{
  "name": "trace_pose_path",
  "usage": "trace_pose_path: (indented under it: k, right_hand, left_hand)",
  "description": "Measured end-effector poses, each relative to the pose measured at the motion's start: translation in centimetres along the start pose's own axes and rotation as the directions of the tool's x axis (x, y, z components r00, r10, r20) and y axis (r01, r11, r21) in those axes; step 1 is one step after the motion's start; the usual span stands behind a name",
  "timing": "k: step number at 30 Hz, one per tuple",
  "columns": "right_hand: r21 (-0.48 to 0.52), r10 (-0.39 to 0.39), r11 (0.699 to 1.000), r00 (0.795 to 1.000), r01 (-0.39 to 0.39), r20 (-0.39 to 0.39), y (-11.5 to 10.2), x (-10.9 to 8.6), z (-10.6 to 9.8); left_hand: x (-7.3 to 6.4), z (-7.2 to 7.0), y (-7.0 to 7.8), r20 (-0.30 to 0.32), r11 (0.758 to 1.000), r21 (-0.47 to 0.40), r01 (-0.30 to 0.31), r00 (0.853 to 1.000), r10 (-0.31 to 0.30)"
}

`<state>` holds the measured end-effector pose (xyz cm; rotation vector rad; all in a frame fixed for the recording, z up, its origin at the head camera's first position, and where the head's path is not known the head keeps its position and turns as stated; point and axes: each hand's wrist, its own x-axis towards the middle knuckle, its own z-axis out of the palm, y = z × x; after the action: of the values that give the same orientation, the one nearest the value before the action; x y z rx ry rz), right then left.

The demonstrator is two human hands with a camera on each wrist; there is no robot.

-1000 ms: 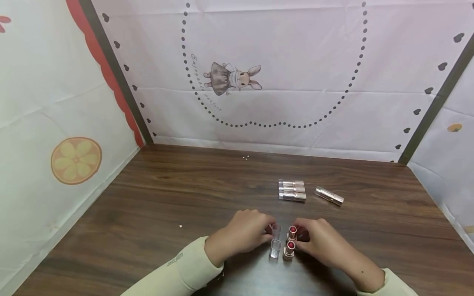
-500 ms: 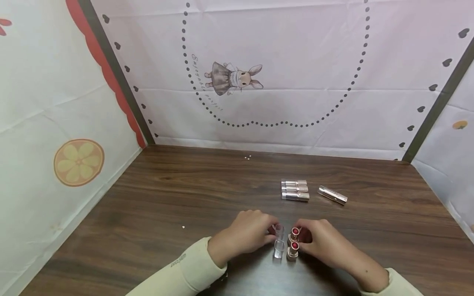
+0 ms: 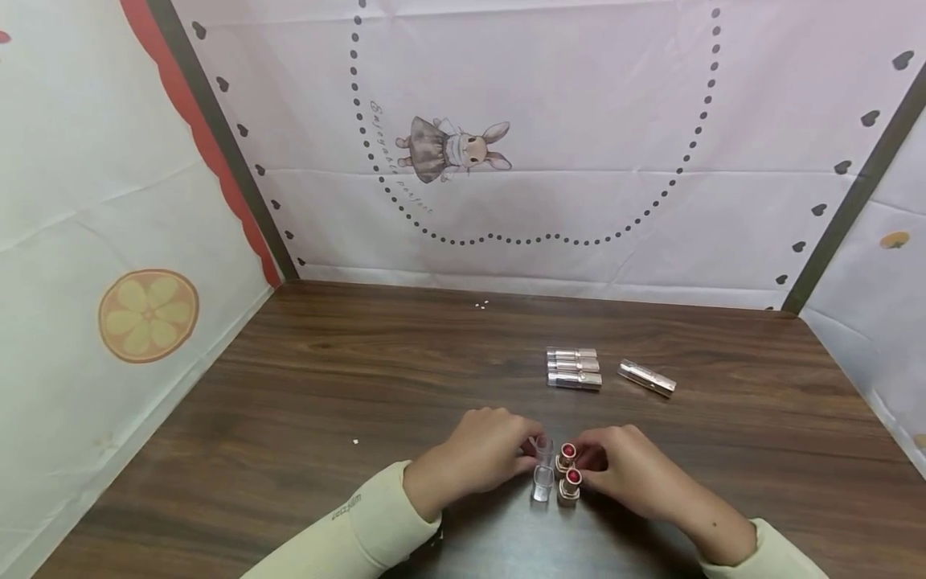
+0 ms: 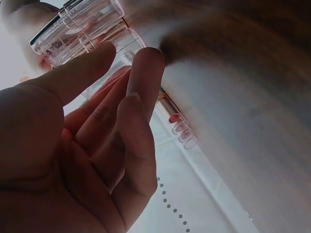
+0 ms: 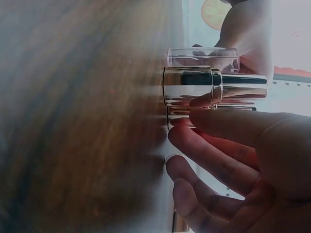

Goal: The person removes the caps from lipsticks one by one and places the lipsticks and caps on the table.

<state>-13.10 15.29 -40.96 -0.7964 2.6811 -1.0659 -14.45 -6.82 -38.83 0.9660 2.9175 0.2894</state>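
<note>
Two uncapped lipsticks stand upright on the table, red tips up: a nearer lipstick [image 3: 569, 489] and a farther lipstick [image 3: 565, 460]. Just left of them stand two clear caps, the nearer cap [image 3: 542, 486] and the farther cap [image 3: 543, 451]. My right hand [image 3: 628, 474] pinches the farther lipstick low on its base between thumb and index finger. From the left, my left hand [image 3: 483, 452] holds the farther cap between thumb and fingertips. In the right wrist view the nearer lipstick [image 5: 189, 86] partly covers the farther one.
Three capped lipsticks [image 3: 574, 368] lie side by side behind the hands. Another capped lipstick [image 3: 647, 378] lies slantwise to their right. Small white bits [image 3: 481, 305] lie near the table's back edge, and one white speck [image 3: 355, 441] sits at left. Printed cloth walls surround the table.
The farther lipstick has shifted slightly left, closer to the caps, with my right fingers on it. My left hand stays at the caps. The head view sways a little.
</note>
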Motion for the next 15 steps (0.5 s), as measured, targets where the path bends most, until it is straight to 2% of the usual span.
trace_pose_path:
  k: [8,15]
  right_hand:
    - [-0.011,0.002,1.0,1.0,-0.002,0.005,-0.05,-0.06,-0.06]
    - [-0.019,-0.002,1.0,1.0,0.002,0.012,-0.04,-0.02,-0.13]
  left_hand:
    - [0.07,0.06,-0.04,0.023,1.0,-0.027,0.002,1.0,-0.002]
    - [0.03,0.08,-0.06,0.026,1.0,-0.009,0.0,1.0,0.0]
